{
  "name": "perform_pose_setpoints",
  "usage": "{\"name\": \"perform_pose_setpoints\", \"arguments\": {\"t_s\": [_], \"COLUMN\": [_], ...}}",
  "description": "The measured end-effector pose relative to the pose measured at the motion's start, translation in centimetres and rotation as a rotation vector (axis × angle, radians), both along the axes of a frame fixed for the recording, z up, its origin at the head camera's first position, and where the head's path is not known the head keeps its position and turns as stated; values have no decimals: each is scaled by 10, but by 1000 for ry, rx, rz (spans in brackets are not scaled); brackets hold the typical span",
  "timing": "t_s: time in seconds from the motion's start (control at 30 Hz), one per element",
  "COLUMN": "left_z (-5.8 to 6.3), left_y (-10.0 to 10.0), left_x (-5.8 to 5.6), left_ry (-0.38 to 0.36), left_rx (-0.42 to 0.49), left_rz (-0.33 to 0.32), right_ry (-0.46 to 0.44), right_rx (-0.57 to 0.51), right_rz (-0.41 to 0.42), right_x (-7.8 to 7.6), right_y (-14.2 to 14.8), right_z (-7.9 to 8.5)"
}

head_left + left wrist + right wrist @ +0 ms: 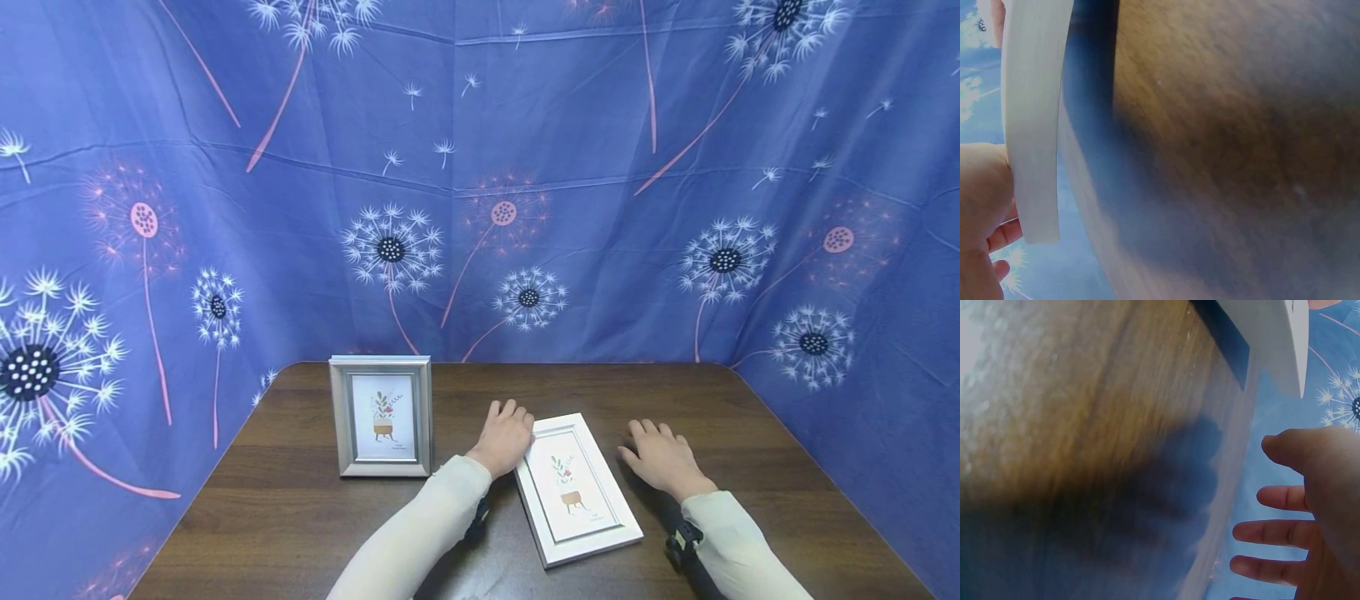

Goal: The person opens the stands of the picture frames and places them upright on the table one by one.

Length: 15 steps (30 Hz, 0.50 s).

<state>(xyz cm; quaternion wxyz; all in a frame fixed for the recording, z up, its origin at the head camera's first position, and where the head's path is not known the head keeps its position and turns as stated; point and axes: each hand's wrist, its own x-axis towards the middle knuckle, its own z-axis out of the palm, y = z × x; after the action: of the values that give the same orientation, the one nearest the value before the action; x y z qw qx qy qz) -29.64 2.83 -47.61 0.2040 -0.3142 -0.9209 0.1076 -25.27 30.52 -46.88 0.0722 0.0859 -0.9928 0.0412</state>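
Note:
My left hand (504, 439) grips a white picture frame (551, 546) at its far left corner. In the left wrist view the pale side of the frame (1032, 125) runs upward past the left hand (979, 206), whose fingers bend around the corner. A dark shadow falls on the wood below that side. The frame lies face up and slants on the table, showing a print of a potted plant. To its right, my right hand (663, 460) hovers apart from it. The right wrist view shows this hand (1335, 506) with fingers spread, holding nothing.
A silver-grey picture frame (343, 425) with a similar plant print stands upright at the back left of the brown wooden table (255, 517). Behind the table hangs a blue curtain (600, 200) with a dandelion pattern, which also lines both sides.

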Motion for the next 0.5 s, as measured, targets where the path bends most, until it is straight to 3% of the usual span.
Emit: {"name": "perform_pose_setpoints", "arguments": {"t_s": [0.5], "left_z": [17], "left_y": [-4], "left_x": [6], "left_ry": [26], "left_rx": [-4], "left_rz": [-12], "right_ry": [22], "right_rx": [2], "right_rz": [5], "right_x": [3], "right_y": [7], "right_z": [6]}}
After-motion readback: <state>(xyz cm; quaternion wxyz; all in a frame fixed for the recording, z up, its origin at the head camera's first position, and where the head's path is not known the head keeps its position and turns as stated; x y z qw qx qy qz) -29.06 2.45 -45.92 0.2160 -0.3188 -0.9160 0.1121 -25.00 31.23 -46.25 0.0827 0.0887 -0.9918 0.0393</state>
